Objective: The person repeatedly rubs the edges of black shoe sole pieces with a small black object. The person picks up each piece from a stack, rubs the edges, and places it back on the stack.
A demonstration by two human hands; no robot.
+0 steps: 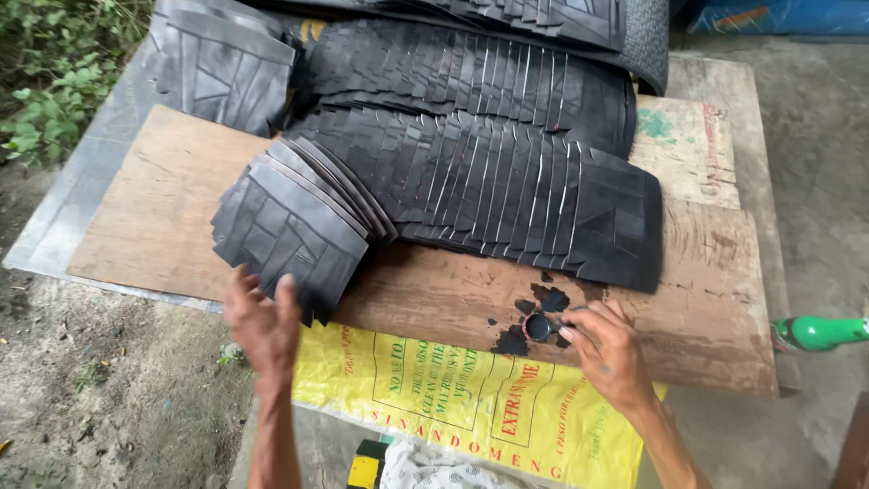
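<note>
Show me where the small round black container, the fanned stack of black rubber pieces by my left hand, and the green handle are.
small round black container (539, 325), head view, its open top.
fanned stack of black rubber pieces (294, 226), head view, top piece.
green handle (819, 332), head view, middle of its shaft.

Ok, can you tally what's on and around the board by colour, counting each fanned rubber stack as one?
Black: 5, namely four fanned stacks of rubber pieces and the small round pot at the right hand
Yellow: 1, printed sack
Green: 1, handle
Brown: 1, wooden board
Total: 8
The left hand touches the near stack.
</note>
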